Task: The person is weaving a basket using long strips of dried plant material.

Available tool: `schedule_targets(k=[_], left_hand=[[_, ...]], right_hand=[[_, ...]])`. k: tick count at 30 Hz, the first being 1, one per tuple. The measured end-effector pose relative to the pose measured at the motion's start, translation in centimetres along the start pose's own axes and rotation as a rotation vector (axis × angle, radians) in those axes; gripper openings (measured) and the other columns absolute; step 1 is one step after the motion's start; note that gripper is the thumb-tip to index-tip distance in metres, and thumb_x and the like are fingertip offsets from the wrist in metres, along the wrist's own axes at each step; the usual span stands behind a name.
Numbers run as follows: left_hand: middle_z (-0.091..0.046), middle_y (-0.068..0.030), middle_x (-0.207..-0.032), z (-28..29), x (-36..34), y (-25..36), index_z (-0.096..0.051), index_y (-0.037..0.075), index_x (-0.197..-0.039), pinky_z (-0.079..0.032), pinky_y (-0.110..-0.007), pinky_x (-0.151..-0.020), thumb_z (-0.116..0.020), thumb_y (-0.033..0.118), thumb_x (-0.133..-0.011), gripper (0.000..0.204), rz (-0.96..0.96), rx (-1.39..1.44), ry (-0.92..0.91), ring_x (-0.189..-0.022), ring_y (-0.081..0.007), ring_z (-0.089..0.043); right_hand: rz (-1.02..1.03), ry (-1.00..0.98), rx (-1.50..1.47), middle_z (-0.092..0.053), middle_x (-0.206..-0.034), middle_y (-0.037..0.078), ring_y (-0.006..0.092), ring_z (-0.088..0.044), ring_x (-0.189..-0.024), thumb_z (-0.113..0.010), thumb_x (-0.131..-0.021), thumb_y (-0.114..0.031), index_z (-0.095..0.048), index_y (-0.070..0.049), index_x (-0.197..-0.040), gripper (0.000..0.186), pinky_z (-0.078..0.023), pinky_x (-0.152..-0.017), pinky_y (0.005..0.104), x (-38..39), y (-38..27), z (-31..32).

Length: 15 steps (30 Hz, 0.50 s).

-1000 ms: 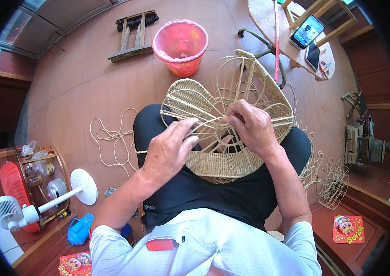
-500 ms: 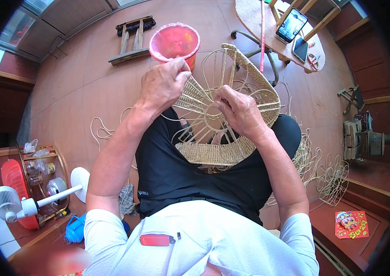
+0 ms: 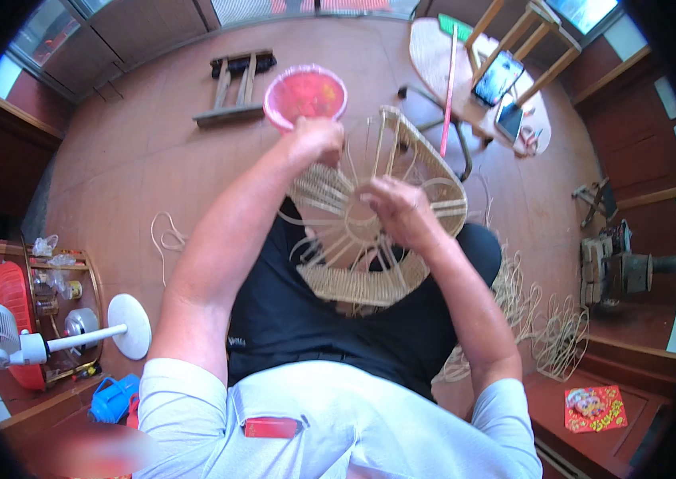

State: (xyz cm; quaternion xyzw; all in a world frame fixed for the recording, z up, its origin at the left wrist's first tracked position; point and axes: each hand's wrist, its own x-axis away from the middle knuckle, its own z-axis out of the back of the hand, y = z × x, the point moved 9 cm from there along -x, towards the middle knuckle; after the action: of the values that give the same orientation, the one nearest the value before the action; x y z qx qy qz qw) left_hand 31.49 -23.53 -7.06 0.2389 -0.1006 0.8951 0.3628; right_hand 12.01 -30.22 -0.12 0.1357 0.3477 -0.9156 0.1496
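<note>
A round woven straw basket (image 3: pixel 354 286) with an open, spoked middle and a small central ring rests on my lap between my knees. At its far left side my left hand (image 3: pixel 318 144) is closed in a fist, with a pale straw cord in it; motion blur hides most of the cord. My right hand (image 3: pixel 402 211) lies over the central ring with its fingers curled in. What those fingers grip, if anything, I cannot make out. The basket's far right wall stands up as a tightly woven band.
A red bucket with a pink liner (image 3: pixel 304 96) stands just beyond my left hand. Behind it lies a wooden stool (image 3: pixel 234 84). Loose cord coils (image 3: pixel 557 339) spread on the right. A round table (image 3: pixel 426 48) holds phones and pliers; a white fan (image 3: pixel 31 347) is at left.
My left hand has turned downward and lies slightly farther right, its arm more stretched. My right hand has shifted a little nearer and left. The whole view has tilted, showing more of the far room.
</note>
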Motion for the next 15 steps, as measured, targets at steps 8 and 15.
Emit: schedule_targets(k=[8,15], left_hand=[[-0.069,-0.0174,-0.106,3.5,12.8,0.5,-0.073,0.005,-0.106,-0.054,-0.050,-0.093,-0.072,0.008,-0.098,0.009,-0.192,0.461,1.164,-0.105,-0.0396,-0.067],[-0.077,-0.0186,-0.127,-6.0,18.5,3.8,-0.037,0.002,-0.169,-0.065,-0.035,-0.074,-0.057,0.003,-0.108,0.064,-0.049,1.455,0.769,-0.082,-0.0186,-0.079]], right_hand=[[0.007,-0.019,0.014,-0.069,-0.097,0.017,0.0431,-0.074,-0.094,-0.071,-0.105,-0.010,-0.071,-0.012,-0.117,0.012,-0.061,-0.080,0.0527,1.1,0.0,-0.5],[-0.007,-0.038,0.021,-0.073,-0.103,0.016,0.0422,-0.077,-0.095,-0.072,-0.104,-0.010,-0.074,-0.011,-0.119,0.016,-0.062,-0.080,0.0518,0.6,0.5,-1.0]])
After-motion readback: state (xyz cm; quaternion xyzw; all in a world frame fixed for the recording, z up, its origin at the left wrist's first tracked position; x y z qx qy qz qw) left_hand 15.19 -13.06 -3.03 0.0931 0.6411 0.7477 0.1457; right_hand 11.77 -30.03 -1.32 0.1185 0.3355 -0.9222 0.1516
